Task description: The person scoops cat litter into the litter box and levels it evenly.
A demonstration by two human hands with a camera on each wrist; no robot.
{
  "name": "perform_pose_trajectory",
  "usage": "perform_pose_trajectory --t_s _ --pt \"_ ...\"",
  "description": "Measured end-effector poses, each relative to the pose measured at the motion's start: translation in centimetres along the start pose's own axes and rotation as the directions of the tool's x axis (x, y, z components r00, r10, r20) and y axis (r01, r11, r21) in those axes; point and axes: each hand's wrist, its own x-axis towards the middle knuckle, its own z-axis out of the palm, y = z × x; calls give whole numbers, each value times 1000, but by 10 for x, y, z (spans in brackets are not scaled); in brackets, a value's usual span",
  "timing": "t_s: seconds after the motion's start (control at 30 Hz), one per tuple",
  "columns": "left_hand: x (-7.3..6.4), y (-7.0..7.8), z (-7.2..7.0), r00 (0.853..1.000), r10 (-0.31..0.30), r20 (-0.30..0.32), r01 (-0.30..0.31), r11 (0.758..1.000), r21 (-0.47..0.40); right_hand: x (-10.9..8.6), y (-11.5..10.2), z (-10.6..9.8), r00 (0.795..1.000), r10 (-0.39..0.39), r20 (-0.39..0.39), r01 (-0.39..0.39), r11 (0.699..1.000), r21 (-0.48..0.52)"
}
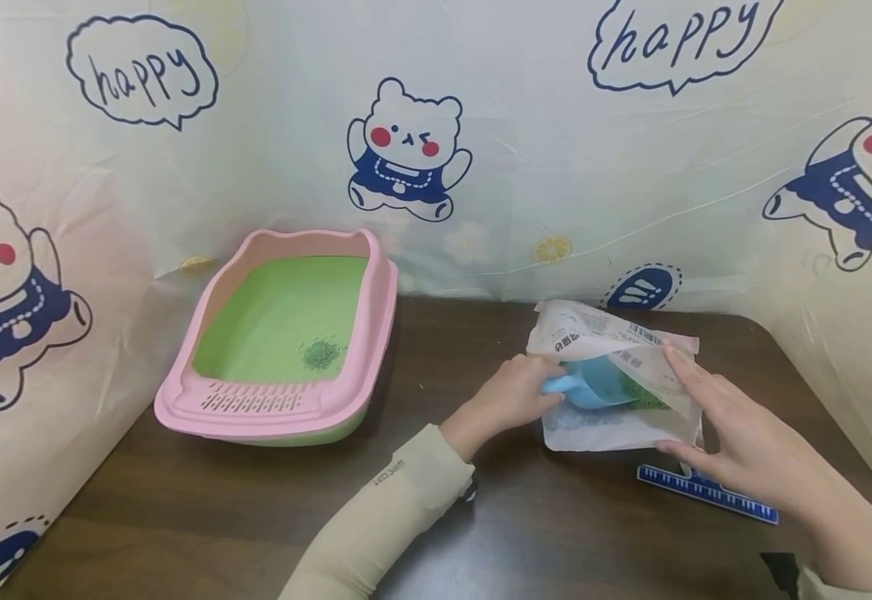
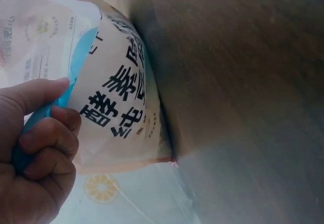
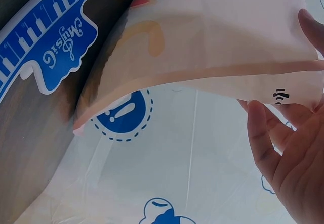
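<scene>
My left hand [image 1: 514, 392] grips the handle of a light blue scoop [image 1: 593, 383], its fingers curled round it in the left wrist view. The scoop's bowl is inside the mouth of a white bag of cat litter [image 1: 616, 333], beside green granules [image 1: 642, 393]. The bag lies on its side with its opening facing me. My right hand [image 1: 751, 442] holds the bag's right side, thumb low and fingers at the upper edge. In the right wrist view, those fingers [image 3: 263, 143] reach the bag's edge. The bag hides part of the scoop.
On the left of the brown table [image 1: 436, 517] stands a green litter tray with a pink rim [image 1: 387, 308]; a small heap of green granules [image 1: 321, 354] lies in it. A blue piano-key clip [image 1: 706, 493] lies before the bag. A printed curtain [image 1: 496, 167] surrounds the table's back and sides.
</scene>
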Motion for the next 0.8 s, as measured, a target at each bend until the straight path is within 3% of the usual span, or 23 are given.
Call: perform_pose_trajectory --t_s 0.33,0.8 --pt "7 3 4 1000 19 -18 -19 999 31 0 -2 1 1000 -8 -21 8 1000 -8" --pt "7 6 4 1000 -8 -15 8 1000 11 -3 0 1 1000 -1 -19 1 1000 19"
